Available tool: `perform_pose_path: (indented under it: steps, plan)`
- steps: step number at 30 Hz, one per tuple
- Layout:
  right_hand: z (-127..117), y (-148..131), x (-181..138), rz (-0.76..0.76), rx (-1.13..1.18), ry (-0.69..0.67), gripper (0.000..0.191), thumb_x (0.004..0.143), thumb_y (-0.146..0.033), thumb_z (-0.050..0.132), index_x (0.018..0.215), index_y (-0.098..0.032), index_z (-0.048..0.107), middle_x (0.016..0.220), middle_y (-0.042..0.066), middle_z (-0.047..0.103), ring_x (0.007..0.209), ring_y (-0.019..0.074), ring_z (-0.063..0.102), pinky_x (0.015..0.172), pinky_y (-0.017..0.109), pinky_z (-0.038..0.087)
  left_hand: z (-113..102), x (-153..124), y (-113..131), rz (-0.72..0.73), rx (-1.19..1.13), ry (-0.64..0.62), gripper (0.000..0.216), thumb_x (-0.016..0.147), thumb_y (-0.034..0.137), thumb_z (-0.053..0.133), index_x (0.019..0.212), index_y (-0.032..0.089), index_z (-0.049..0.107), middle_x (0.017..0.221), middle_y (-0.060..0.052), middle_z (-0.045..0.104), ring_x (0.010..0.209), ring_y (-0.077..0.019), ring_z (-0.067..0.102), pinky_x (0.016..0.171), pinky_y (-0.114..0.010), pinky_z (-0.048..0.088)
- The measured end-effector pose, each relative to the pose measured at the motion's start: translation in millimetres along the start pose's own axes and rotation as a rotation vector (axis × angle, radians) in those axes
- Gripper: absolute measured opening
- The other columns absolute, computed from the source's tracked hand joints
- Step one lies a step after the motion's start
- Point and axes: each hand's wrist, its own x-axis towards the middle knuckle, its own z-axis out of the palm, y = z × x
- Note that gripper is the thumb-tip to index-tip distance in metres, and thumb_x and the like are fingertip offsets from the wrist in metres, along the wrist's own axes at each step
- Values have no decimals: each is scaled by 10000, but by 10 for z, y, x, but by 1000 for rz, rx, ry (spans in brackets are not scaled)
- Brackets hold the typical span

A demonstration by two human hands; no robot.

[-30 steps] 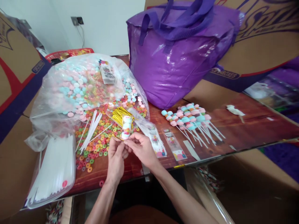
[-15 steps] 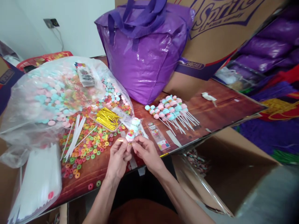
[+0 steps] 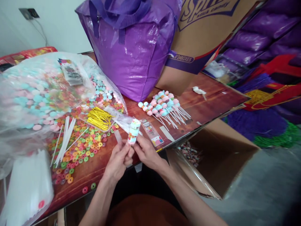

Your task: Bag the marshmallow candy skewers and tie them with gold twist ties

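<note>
A wrapped candy stick [image 3: 134, 131], with pastel candies inside a clear printed wrapper, stands nearly upright between my hands, close to the table's front edge. My left hand [image 3: 121, 158] pinches it at the bottom of the wrapper. My right hand [image 3: 148, 152] is closed at the lower right side of the same stick, its fingertips partly hidden behind the wrapper. Just beyond, flat clear wrappers [image 3: 121, 119] lie beside a tray of gold twist ties [image 3: 100, 117]. One printed wrapper [image 3: 152, 133] rests on the table to the right.
Unwrapped candy sticks [image 3: 162, 105] are piled at centre right. Ring candies [image 3: 87, 146], loose white sticks [image 3: 66, 141] and a large clear bag of candies [image 3: 35, 94] cover the left side. Behind stands a purple bag [image 3: 131, 53]. An open carton [image 3: 218, 160] sits below the right edge.
My view has turned to the right, so the table's things appear farther left. The candy stick has turned slightly in my fingers, and its wrapper shows more fully; both hands remain on it.
</note>
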Motion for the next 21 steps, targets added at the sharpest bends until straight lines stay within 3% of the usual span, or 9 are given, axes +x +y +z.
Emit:
perform_pose_path:
  steps: [4, 6, 8, 10, 13, 16, 19, 21]
  plan:
    - [113, 4, -70, -9, -235, 127, 106, 922, -166, 406, 876, -220, 484, 775, 27, 534, 684, 182, 497, 650, 309, 420, 47, 3, -111, 358, 263, 211, 234, 831, 398, 728, 885, 187, 645, 634, 26, 569, 532, -79, 449, 496, -163, 366]
    - [118, -41, -90, 77, -209, 144, 107, 929, -177, 403, 875, -226, 482, 766, 16, 534, 669, 176, 500, 634, 302, 416, 57, -24, -129, 427, 346, 237, 189, 819, 343, 745, 900, 174, 723, 766, -25, 655, 743, -138, 593, 698, -207, 475]
    - [96, -93, -98, 173, -113, 137, 111, 944, -201, 409, 879, -225, 496, 776, 8, 550, 677, 165, 514, 620, 284, 419, 52, -44, -127, 422, 366, 221, 192, 782, 297, 781, 922, 167, 761, 880, -57, 699, 897, -185, 634, 840, -245, 484]
    - [73, -130, -112, 254, 7, 111, 121, 963, -233, 418, 891, -223, 515, 738, -16, 546, 640, 146, 509, 574, 256, 410, 34, -40, -114, 373, 316, 196, 223, 744, 291, 814, 913, 155, 766, 845, -54, 692, 859, -178, 640, 811, -244, 495]
    - [64, -134, -170, 299, 91, 90, 171, 1005, -279, 404, 903, -228, 531, 610, -63, 485, 522, 121, 465, 503, 229, 387, 10, 5, -80, 209, 105, 180, 274, 690, 310, 857, 860, 135, 734, 647, 15, 571, 541, -64, 476, 513, -167, 400]
    - [51, -75, -254, 115, -85, 185, 246, 1025, -231, 366, 997, -221, 611, 748, 5, 635, 679, 145, 614, 648, 262, 492, 13, 64, -34, 4, -110, 161, 322, 619, 254, 903, 807, 122, 677, 599, 71, 451, 451, -6, 296, 399, -126, 235]
    - [-3, 19, -305, -139, -329, 241, 282, 1005, -180, 429, 1109, -233, 686, 1078, 97, 721, 980, 201, 676, 849, 332, 523, 54, 104, -4, -142, -230, 170, 361, 571, 165, 916, 800, 118, 641, 629, 79, 441, 458, 7, 321, 385, -97, 218]
    - [-53, 66, -309, -234, -411, 234, 249, 983, -171, 502, 1093, -242, 713, 1094, 98, 740, 966, 215, 689, 852, 358, 531, 93, 109, 5, -214, -294, 168, 365, 568, 119, 906, 806, 119, 629, 637, 82, 447, 457, 12, 336, 381, -85, 228]
